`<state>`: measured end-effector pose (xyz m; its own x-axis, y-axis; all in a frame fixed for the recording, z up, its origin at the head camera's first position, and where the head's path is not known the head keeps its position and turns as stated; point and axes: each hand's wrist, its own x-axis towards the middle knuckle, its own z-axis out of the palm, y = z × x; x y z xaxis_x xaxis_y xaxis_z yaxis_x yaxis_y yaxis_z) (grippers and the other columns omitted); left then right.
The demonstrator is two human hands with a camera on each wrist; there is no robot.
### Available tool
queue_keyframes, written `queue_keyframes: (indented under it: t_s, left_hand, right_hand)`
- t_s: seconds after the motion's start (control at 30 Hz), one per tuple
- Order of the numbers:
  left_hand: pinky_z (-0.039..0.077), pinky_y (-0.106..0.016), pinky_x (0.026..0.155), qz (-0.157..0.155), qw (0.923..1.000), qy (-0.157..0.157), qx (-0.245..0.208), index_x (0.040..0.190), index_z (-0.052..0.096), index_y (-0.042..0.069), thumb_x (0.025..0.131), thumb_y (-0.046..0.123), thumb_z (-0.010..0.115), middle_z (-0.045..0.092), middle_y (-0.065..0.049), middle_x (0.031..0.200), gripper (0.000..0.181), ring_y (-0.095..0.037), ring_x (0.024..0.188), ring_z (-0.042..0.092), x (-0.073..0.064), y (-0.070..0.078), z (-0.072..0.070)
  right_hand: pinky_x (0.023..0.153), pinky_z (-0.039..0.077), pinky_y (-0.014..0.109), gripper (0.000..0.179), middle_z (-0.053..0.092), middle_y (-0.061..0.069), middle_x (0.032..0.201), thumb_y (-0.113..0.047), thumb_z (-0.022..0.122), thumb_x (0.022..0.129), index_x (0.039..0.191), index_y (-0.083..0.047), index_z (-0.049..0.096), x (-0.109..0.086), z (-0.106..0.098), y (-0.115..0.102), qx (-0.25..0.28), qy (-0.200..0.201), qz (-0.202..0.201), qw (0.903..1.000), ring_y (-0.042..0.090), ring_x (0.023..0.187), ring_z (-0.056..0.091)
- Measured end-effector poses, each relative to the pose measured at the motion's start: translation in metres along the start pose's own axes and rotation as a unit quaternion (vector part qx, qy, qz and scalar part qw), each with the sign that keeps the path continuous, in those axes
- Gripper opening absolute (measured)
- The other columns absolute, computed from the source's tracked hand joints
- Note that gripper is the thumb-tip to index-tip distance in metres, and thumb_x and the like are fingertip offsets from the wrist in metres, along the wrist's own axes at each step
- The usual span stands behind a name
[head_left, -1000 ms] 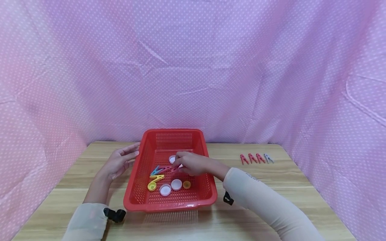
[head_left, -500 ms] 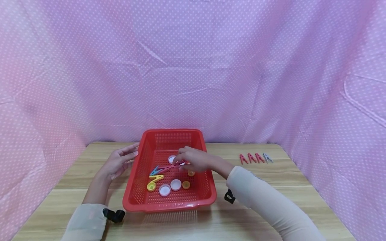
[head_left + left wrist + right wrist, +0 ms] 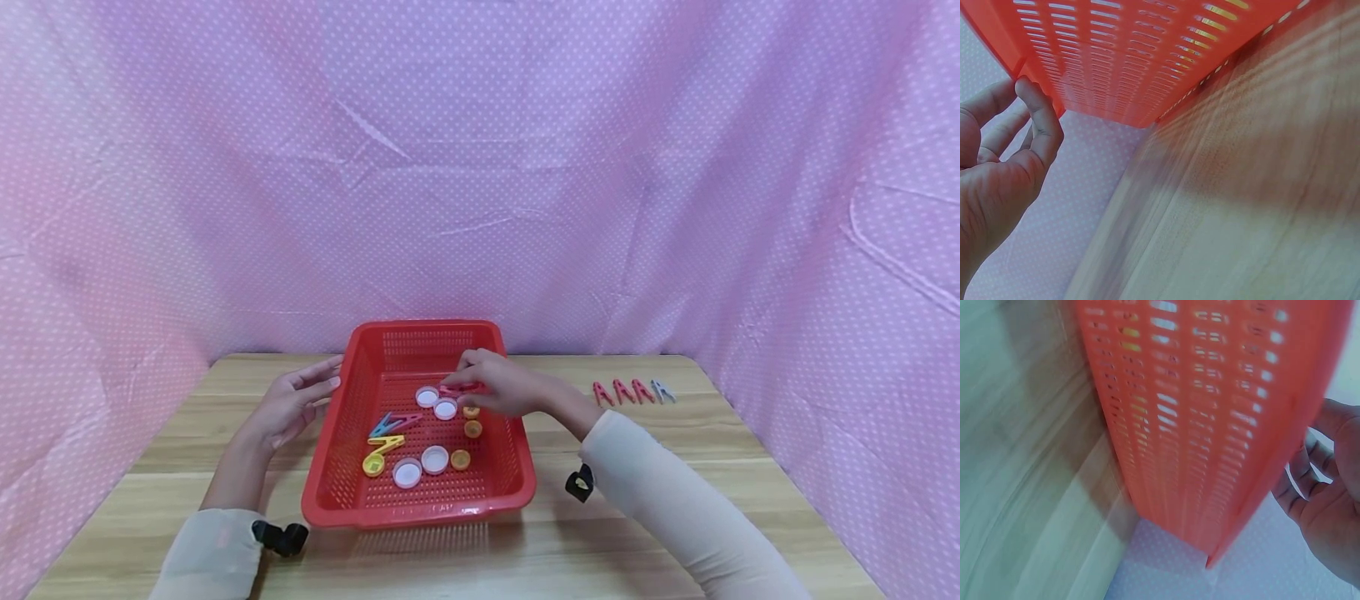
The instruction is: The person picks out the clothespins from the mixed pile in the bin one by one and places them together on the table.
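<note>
Inside the red plastic basket (image 3: 420, 514), my right hand (image 3: 498, 383) pinches a pink clothespin (image 3: 459, 389). White bottle caps (image 3: 446, 408) and yellow-orange caps (image 3: 472, 429) lie just below it. A blue clothespin (image 3: 385, 425), another pink clothespin (image 3: 407, 422) and a yellow clothespin (image 3: 387, 443) sit at the basket's left. Beside the left wall, my left hand (image 3: 295, 404) has its fingers loosely extended; in the left wrist view, fingertips (image 3: 1029, 87) touch the rim. The right wrist view hides the right fingertips behind the basket wall.
On the wooden table (image 3: 645, 500), a row of pink clothespins (image 3: 622, 392) and one grey-blue clothespin (image 3: 663, 391) lies right of the basket. More caps (image 3: 407, 473) lie at the basket's near end. A pink dotted cloth (image 3: 480, 183) hangs behind the table.
My right hand has moved up and to the right inside the basket, carrying the pink clothespin away from the other clothespins. White and orange caps are uncovered. The left hand stays by the basket.
</note>
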<state>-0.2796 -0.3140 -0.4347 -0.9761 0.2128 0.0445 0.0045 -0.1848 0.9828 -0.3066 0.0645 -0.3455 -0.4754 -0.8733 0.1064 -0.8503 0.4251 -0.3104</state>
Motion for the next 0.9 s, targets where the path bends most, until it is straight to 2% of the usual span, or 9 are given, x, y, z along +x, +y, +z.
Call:
queue_keyframes:
  t_s: [0.43, 0.63, 0.9]
  left_hand:
    - [0.060, -0.035, 0.090, 0.002, 1.0000, 0.000, -0.001, 0.155, 0.039, -0.001, 0.103, 0.007, 0.062, 0.070, 0.003, 0.124, 0.058, -0.012, 0.107, 0.070, -0.001, 0.000, 0.000]
    - [0.059, -0.036, 0.092, 0.006, 0.9999, -0.005, -0.008, 0.156, 0.037, -0.002, 0.103, 0.005, 0.061, 0.070, 0.002, 0.126, 0.058, -0.012, 0.108, 0.070, 0.000, 0.000, 0.001]
    - [0.059, -0.035, 0.092, 0.003, 1.0000, 0.000, -0.002, 0.157, 0.034, -0.003, 0.102, 0.007, 0.063, 0.070, 0.004, 0.126, 0.062, -0.012, 0.109, 0.070, -0.003, 0.001, 0.001]
  right_hand:
    - [0.085, 0.056, 0.032, 0.032, 0.067, -0.001, 0.112, -0.016, 0.069, 0.099, 0.131, -0.011, 0.071, -0.039, -0.017, 0.025, 0.010, 0.054, 0.006, 0.9985, 0.013, 0.099, 0.057]
    - [0.080, 0.058, 0.039, 0.033, 0.067, -0.001, 0.106, -0.014, 0.072, 0.097, 0.130, -0.008, 0.071, -0.064, -0.021, 0.041, 0.018, 0.092, 0.023, 0.9953, 0.014, 0.094, 0.058]
    - [0.075, 0.055, 0.034, 0.030, 0.065, -0.002, 0.101, -0.012, 0.071, 0.097, 0.127, -0.006, 0.072, -0.105, -0.030, 0.063, 0.031, 0.131, 0.055, 0.9894, 0.012, 0.088, 0.058]
